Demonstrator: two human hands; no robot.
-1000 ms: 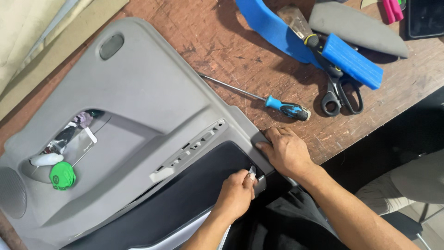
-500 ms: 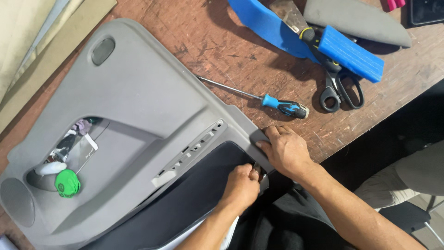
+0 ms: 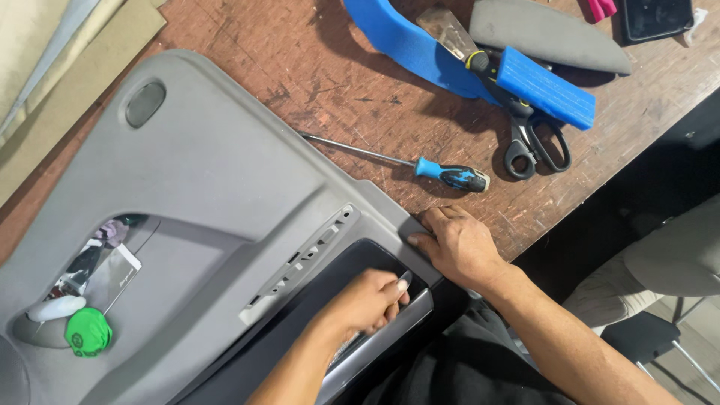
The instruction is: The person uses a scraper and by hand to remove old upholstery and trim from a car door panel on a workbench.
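Slippage looks like the main worry here. The grey door panel (image 3: 210,225) lies flat on the worn wooden bench (image 3: 300,82), with its near corner hanging past the bench edge toward the person. The left hand (image 3: 371,300) is curled tight, fingers (image 3: 394,289) pressed together around a small silvery piece at the edge of the dark armrest recess (image 3: 352,274); the right hand (image 3: 457,244) lies flat on the panel's corner, fingers together, pinning it down.

If the left hand pulls hard and that small piece lets go all at once, I'd expect the knuckles to strike the plastic edge, or the panel to jerk off the bench, since only the right palm holds the overhanging end. A clip or the thin trim strip (image 3: 375,345) beside the recess could crack under a sideways twist.

The blue-handled screwdriver (image 3: 450,175) lies just beyond the right hand, near enough to roll if the panel jolts. The scissors (image 3: 536,142) and blue foam pieces (image 3: 544,86) are further back, well apart from the hands.

What the left hand actually grips is mostly buried in the fist, so whether it is a tool tip or a fastener I cannot tell. The panel's lower left runs out of view, and the clutter in its pocket beside the green cap (image 3: 88,331) is hard to make out.
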